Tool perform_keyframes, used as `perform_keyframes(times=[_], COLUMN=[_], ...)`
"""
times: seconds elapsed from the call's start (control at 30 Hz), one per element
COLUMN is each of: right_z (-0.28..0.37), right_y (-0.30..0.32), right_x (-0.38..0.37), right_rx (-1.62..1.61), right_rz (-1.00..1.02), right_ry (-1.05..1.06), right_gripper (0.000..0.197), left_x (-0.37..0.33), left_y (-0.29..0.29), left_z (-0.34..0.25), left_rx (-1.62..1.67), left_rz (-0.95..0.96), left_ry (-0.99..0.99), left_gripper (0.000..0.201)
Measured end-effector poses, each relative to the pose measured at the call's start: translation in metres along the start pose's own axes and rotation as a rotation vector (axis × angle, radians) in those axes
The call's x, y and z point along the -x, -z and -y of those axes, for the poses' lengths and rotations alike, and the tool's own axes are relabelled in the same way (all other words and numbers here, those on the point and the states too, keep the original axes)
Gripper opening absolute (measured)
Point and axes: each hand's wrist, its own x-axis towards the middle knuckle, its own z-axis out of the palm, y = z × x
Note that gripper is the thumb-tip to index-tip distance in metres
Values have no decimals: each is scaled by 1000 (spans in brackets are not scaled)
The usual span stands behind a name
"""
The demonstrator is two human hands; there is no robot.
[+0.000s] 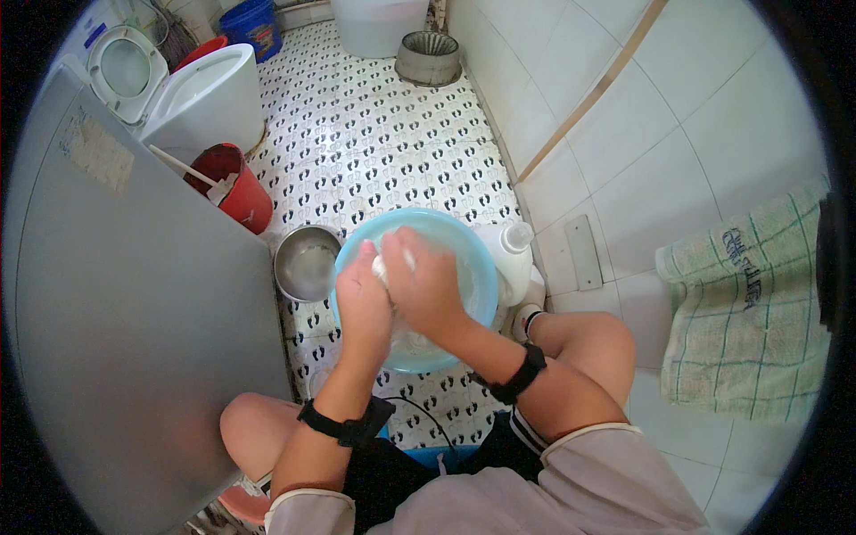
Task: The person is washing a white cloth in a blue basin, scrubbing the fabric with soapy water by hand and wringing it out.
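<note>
Over a light blue basin (486, 276) of cloudy water, both my hands are pressed together around a white piece of wet cloth (381, 267); little of it shows between the fingers. My left hand (363, 294) closes on it from the left. Against it from the right is my right hand (425, 276), also closed and partly smeared by motion. A steel bowl (308, 263) stands on the floor by the basin's left side. To the right of the basin is a white plastic bottle (513, 263) with a cap.
A grey panel (152, 312) rises close on my left, and a tiled wall (642, 178) with a hanging green checked towel (749, 312) on my right. Farther off are a red bin (241, 196), a toilet (209, 98), a blue bucket (251, 31) and a fluted metal pan (428, 61).
</note>
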Motion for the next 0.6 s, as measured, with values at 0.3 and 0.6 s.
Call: perform_keyframes(times=[0.3, 0.6], right_z=[9, 14], right_y=[6, 7], right_x=[4, 3], right_rx=[-56, -33], right_rz=[79, 95], right_ry=[35, 29], right_gripper=[26, 30], left_x=[6, 12], left_y=[0, -4], left_z=[-4, -13], left_rx=[43, 30], left_rz=[33, 27], left_ry=[85, 34], left_gripper=[36, 37])
